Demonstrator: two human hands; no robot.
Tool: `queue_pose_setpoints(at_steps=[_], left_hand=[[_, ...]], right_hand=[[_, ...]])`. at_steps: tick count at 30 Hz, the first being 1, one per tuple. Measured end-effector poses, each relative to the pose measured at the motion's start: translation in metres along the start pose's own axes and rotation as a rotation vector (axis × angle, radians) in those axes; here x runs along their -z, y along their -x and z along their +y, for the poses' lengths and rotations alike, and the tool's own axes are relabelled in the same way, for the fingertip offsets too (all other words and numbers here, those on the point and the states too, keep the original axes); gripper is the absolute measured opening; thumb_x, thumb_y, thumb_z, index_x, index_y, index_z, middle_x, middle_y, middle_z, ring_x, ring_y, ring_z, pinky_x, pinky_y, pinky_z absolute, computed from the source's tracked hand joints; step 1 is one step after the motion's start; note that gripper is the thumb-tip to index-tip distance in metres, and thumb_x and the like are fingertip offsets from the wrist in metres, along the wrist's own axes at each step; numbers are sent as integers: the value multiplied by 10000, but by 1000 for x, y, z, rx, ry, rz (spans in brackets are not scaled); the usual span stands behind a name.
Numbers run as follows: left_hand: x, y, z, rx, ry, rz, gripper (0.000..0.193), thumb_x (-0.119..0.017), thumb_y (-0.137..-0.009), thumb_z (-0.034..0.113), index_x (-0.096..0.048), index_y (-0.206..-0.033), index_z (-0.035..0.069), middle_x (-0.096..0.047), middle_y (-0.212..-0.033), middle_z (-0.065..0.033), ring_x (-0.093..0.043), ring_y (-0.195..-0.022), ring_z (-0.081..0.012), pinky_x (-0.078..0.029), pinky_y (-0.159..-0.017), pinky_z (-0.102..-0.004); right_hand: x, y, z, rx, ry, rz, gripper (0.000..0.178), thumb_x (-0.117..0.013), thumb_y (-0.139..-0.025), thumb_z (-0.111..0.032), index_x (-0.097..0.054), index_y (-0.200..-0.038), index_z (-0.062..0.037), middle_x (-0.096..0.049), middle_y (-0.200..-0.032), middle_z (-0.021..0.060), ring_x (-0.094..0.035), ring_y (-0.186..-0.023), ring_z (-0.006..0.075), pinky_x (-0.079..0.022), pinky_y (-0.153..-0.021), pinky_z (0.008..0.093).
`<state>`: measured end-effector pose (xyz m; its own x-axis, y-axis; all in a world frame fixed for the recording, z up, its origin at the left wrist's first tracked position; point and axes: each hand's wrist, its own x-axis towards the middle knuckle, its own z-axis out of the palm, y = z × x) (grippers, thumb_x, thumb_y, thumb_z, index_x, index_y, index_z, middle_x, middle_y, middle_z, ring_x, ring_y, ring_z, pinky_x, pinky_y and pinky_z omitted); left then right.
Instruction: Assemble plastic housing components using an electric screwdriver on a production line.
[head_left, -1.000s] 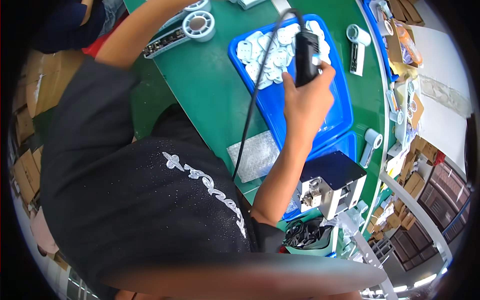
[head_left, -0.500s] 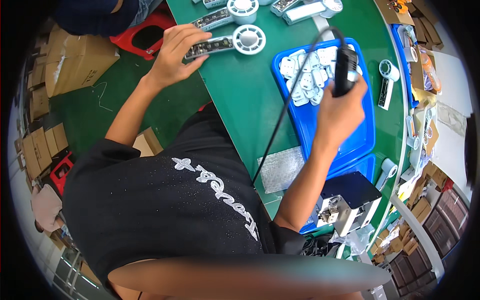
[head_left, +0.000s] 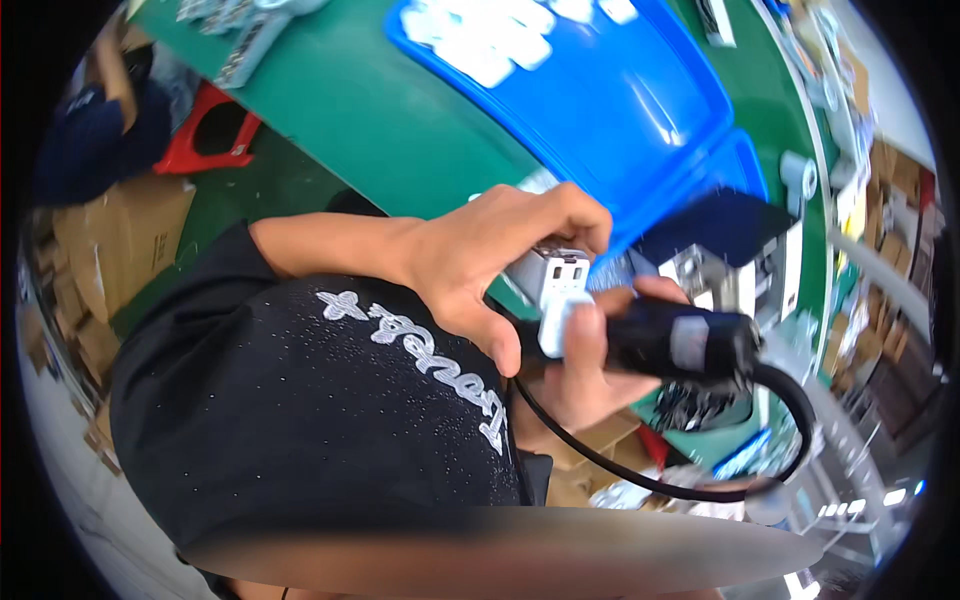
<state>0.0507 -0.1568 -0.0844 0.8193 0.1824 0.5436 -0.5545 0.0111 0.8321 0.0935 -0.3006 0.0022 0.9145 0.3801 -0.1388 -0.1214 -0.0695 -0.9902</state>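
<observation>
My left hand [head_left: 490, 255] is closed around the handle of a handheld fan, grey and mostly hidden behind the fingers. Just below my left fingers shows a small white plastic cover [head_left: 563, 285] with two dark slots, at the end of that handle. My right thumb presses on the cover's lower part. A black corded electric screwdriver [head_left: 665, 340] lies across my right hand [head_left: 580, 385], its cable looping down and back to the left. The screwdriver's tip is hidden.
A blue bin [head_left: 640, 100] with several white plastic covers [head_left: 480, 35] stands on the green table [head_left: 330, 100]. More fans [head_left: 255, 40] lie at the far left. Beside the bin is a dark-topped machine [head_left: 715, 230]. A red stool [head_left: 210, 135] and another person [head_left: 85, 150] are at the left.
My left hand has brought a fan off the table toward my body. My right hand has left the bin with the screwdriver and a white cover, and both hands now meet. The view has shifted.
</observation>
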Motion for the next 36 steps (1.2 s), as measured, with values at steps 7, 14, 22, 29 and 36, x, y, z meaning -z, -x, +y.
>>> queue_pose_setpoints(at_steps=[7, 14, 22, 29, 36], left_hand=[[-55, -20, -47, 21, -143, -167, 514, -591, -936, 468, -533, -1087, -20, -610, -901, -151, -613, -726, -335, -498, -656, -403], [-70, -15, -69, -119, -143, -216, 541, -561, -957, 527, -543, -1108, 8, -621, -874, -133, -633, -693, -305, -507, -575, -392], [-72, -15, -70, -133, -185, -216, 634, -562, -934, 588, -553, -1120, -17, -625, -882, -129, -634, -687, -288, -502, -545, -381], [-69, -19, -64, -148, -201, -239, 654, -539, -931, 617, -610, -1073, -17, -598, -830, -112, -611, -633, -259, -489, -507, -339], [-75, -18, -71, -166, -206, -199, 650, -501, -945, 624, -612, -1046, -8, -530, -754, -74, -562, -577, -227, -450, -477, -329]], right_hand=[[57, -18, 59, 105, 100, 189, 618, -719, -880, -429, -523, -1248, 26, -582, -1069, 59, -546, -960, 152, -454, -840, 309], [110, -63, -12, 939, -195, 352, 897, -360, -765, -920, -551, -1054, -93, -544, -653, 79, -455, -455, 153, -413, -431, 289], [130, -69, 2, 594, -394, -125, 910, -479, -839, -807, -472, -1309, -28, -563, -768, 116, -522, -560, 210, -445, -561, 363], [105, -6, -51, 601, -331, -129, 390, -546, -896, -480, -512, -1008, -108, -493, -685, -38, -479, -518, 115, -415, -532, 314], [75, -15, -63, 425, -198, 30, 127, -506, -928, -177, -499, -807, -139, -401, -538, -84, -412, -411, 83, -392, -469, 256]])
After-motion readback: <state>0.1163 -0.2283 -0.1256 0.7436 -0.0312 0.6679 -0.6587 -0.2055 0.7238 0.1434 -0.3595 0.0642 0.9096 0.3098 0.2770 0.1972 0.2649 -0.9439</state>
